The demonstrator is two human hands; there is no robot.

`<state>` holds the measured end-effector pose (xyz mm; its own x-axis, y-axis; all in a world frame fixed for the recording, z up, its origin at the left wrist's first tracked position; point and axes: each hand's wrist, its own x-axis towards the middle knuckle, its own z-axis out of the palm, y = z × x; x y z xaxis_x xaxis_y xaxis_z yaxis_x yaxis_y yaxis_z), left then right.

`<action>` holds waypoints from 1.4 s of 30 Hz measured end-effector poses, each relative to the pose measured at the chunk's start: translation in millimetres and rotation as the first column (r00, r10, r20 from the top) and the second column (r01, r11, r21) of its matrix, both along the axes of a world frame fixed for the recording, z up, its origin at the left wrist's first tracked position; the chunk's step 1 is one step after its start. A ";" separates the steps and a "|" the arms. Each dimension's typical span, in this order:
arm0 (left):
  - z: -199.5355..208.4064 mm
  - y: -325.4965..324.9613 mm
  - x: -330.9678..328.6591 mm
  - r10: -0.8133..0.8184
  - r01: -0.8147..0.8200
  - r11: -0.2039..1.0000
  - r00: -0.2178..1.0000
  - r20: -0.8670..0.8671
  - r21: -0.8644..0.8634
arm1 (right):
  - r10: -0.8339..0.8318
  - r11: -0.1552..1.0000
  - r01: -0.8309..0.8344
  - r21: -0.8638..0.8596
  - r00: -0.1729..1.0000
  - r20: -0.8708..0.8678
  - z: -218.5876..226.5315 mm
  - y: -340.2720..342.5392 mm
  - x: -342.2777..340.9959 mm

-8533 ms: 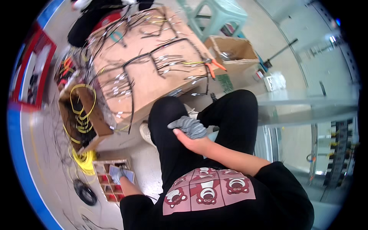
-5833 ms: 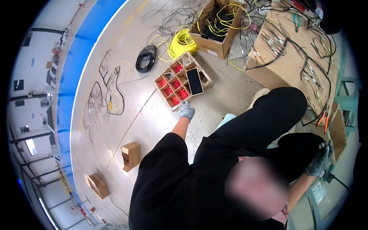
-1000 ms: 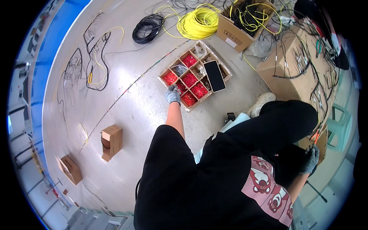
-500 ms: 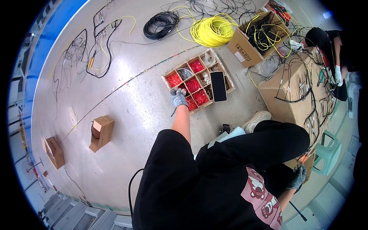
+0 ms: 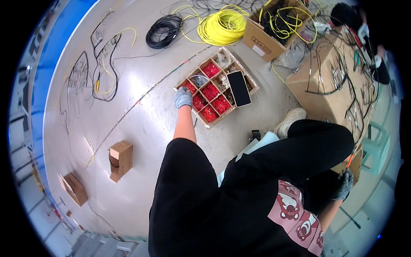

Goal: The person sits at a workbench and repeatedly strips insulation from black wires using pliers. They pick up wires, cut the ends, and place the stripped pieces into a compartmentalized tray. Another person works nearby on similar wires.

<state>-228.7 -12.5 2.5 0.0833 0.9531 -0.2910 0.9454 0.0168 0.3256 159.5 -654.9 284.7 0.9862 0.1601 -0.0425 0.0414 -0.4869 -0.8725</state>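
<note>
The right hand [image 5: 344, 184], lower right, and the left hand [image 5: 183, 98], fingertips hidden at the centre compartment tray [image 5: 242, 67], had grips too unclear to tell. A phone [image 5: 239, 88] hid part of the tray; beyond, upper right, a co-worker [image 5: 345, 15] was partly lost in the dark rim.

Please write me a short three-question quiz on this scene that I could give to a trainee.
1. Fill in the blank: To the left of the yellow cable coil lies another cable coil, which is ____ in colour.
2. Short answer: What lies across the right-hand side of the compartment box, as seen in the picture?
3. True or false: The gloved left hand is touching the yellow cable coil.

Key:
1. Black.
2. A smartphone.
3. False; it is at the left corner of the compartment box, by small red pieces.
</note>
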 end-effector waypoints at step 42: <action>245.9 -171.0 217.6 0.685 0.862 0.153 0.260 0.681 -0.484 | 0.284 0.932 -0.209 0.295 0.928 -0.241 110.3 158.2 -17.3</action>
